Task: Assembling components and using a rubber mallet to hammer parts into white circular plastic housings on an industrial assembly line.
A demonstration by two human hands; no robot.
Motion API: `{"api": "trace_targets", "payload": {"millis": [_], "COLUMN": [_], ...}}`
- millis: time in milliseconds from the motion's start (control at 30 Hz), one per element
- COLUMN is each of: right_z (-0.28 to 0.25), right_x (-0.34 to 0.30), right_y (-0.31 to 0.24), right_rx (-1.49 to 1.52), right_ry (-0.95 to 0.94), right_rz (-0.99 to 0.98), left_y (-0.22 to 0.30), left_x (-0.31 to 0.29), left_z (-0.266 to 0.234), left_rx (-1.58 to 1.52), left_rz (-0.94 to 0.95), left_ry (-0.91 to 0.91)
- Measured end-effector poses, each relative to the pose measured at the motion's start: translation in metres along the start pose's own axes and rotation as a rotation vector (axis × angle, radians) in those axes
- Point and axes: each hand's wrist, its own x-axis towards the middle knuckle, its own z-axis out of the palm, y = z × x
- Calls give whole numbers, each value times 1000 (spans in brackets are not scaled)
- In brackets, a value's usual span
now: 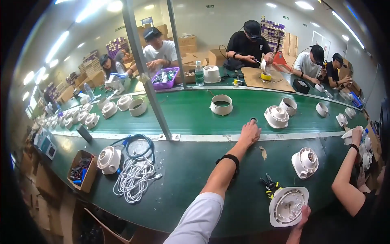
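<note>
over the smooth green belt (pixel 185 112), the left hand (pixel 250 133) meets a small dark piece (pixel 253 120), its grip i cannot tell; nearer than the belt, the right hand (pixel 304 216), partly hidden, holds a hollow, round-rimmed white plastic cover (pixel 287 207).

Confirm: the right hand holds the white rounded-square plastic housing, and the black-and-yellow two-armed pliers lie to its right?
Wrong side for the pliers. The head view shows the right hand holding the white rounded-square plastic housing, and the black-and-yellow two-armed pliers lying to its left.
</note>
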Motion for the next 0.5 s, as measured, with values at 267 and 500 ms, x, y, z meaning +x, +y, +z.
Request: {"api": "trace_targets", "payload": {"millis": [267,500], "right_z": [24,48], "right_x": [-6,-12], "right_y": [-32,-38], "right_rx": [24,12], "right_ry": [-138,-226], "right_rz": [-73,-59], "left_y": [106,81], "left_x": [-5,-27], "left_z": [28,25], "left_rx": [-298,-245], "left_rz": [313,406], "left_ry": [-280,-359]}}
